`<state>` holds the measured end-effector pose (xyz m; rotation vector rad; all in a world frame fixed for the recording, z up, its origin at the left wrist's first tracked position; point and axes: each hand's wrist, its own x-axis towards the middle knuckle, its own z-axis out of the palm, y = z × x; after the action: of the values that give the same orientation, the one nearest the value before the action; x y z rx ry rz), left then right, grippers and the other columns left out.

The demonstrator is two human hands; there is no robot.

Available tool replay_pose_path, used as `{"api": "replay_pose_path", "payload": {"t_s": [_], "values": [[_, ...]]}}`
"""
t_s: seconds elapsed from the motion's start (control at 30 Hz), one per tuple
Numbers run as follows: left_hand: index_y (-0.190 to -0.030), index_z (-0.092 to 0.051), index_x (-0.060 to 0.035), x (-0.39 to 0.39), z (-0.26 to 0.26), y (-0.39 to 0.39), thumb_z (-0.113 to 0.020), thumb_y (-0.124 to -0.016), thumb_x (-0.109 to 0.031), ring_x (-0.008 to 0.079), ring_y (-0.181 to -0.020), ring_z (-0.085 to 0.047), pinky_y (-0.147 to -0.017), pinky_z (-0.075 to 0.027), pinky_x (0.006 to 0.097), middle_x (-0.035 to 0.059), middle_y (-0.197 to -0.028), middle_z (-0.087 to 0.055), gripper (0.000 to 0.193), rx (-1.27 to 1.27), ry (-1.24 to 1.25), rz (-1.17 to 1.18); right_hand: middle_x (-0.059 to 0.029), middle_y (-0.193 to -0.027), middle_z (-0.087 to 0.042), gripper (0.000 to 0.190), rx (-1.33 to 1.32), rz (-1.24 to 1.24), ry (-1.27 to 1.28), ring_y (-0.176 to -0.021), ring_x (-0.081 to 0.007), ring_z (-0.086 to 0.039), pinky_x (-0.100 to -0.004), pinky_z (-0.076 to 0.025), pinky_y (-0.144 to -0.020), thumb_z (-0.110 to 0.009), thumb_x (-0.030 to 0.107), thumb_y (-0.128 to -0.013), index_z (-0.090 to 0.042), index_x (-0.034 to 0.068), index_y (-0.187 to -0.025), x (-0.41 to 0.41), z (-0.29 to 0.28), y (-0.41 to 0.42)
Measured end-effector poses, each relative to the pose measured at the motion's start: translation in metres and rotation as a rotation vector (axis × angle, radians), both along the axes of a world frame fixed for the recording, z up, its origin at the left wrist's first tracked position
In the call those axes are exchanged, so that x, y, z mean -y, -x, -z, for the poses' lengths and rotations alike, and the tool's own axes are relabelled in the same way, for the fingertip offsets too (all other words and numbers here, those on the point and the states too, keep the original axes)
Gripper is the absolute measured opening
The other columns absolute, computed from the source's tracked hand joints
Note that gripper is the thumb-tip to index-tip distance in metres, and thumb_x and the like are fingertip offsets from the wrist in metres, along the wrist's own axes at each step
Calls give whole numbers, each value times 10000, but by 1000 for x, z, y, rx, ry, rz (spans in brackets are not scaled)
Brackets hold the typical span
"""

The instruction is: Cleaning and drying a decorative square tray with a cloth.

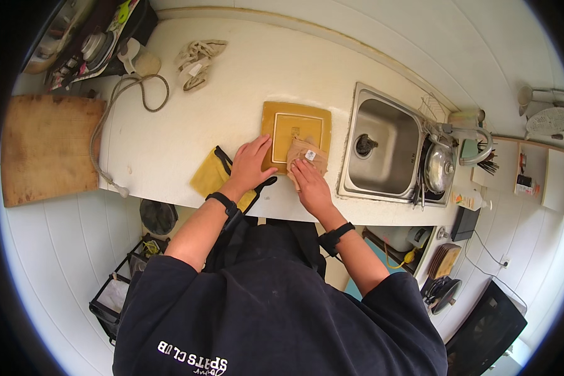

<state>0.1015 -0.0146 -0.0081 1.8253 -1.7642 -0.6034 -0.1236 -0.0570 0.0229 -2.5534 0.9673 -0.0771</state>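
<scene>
A square mustard-yellow ceramic plate (282, 113) lies upside down on the countertop, its pale square foot ring facing up. My left hand (251, 162) grips the plate's near left corner, fingers on the left edge and thumb at the near edge. Under my right hand (310, 183) a bunched tan cloth (305, 152) with a small white tag is pressed on the plate's near right part. A yellow cloth with black trim (209, 174) lies partly beneath my left hand and wrist.
Right of the plate is a stainless steel sink (380, 136) with a faucet (486, 145) and a metal pot lid (439, 164). A crumpled beige cloth (197, 63) lies at the back left. Farther left are a braided cord (105, 113), a plastic jug (141, 58) and a wooden board (51, 150).
</scene>
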Motion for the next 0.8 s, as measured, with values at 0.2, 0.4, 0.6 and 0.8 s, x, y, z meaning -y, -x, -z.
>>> {"api": "replay_pose_path", "payload": {"t_s": [0.2,0.4,0.6,0.8], "values": [[-1341,-493,-33,0,0,-2,-812,-700,-316,271,-1303,-457,-1059,-367,429,114,-1416,-475,770,3,22,17,-80,-1462,-451,623,-75,70,50,-1347,-258,-427,-427,-337,-1122,-632,58,-781,-478,85,-1385,10,4,13],[-1340,-495,-37,1,0,-2,-813,-697,-313,275,-1295,-465,-1056,-373,432,113,-1414,-477,769,-6,13,24,-83,-1453,-455,645,-62,112,73,-1292,-265,-468,-446,-341,-1111,-650,50,-743,-488,85,-1366,37,9,5],[-1351,-489,-45,2,0,-2,-816,-696,-301,279,-1287,-471,-1053,-377,430,104,-1413,-480,775,-34,13,10,-138,-1436,-460,598,13,139,36,-1261,-333,-480,-456,-351,-1101,-634,-2,-742,-504,24,-1325,68,16,-7],[-1376,-474,-58,0,1,-2,-817,-695,-294,286,-1284,-473,-1057,-370,424,106,-1414,-477,798,-51,11,7,-178,-1465,-422,604,58,182,80,-1312,-357,-438,-455,-325,-1125,-627,0,-748,-495,3,-1337,89,34,-27]]}}
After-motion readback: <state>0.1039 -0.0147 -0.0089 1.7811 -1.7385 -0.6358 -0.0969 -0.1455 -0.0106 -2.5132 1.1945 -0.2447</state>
